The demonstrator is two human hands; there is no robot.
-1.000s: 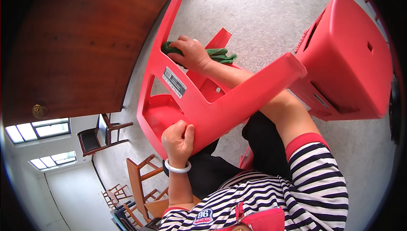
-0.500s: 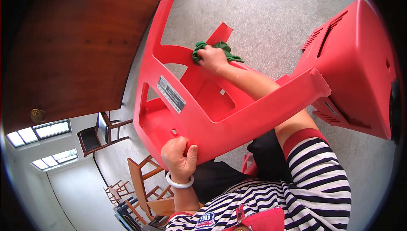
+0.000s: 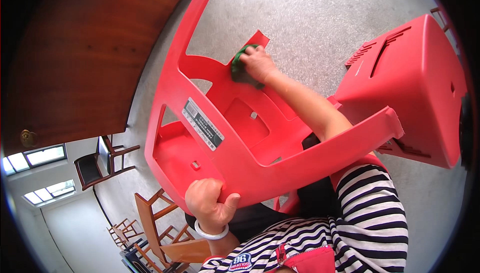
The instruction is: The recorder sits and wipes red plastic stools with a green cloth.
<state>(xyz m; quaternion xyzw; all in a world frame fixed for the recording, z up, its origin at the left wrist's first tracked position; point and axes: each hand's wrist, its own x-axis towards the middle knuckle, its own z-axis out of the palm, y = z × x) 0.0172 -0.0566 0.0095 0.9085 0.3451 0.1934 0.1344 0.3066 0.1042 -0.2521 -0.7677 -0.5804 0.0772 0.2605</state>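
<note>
Red plastic stool (image 3: 235, 168): tilted, held by its near edge

Head view: stool sits over black trousers (image 3: 260, 215). Left hand (image 3: 207, 200) has fingers clamped on stool edge; right hand (image 3: 260, 65) has fingers closed on green cloth (image 3: 240, 68), by a far leg. Likely light, stiff, slick, not fragile; edge or leg looks best to grab.

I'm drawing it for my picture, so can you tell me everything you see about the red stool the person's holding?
The stool is red and looks like smooth plastic. It is tipped over, hollow underside showing, with at least three legs sticking out. It has cut-out openings, small holes and a printed label on one side. The left hand grips its near edge; the right hand holds a green cloth at a far leg.
</note>
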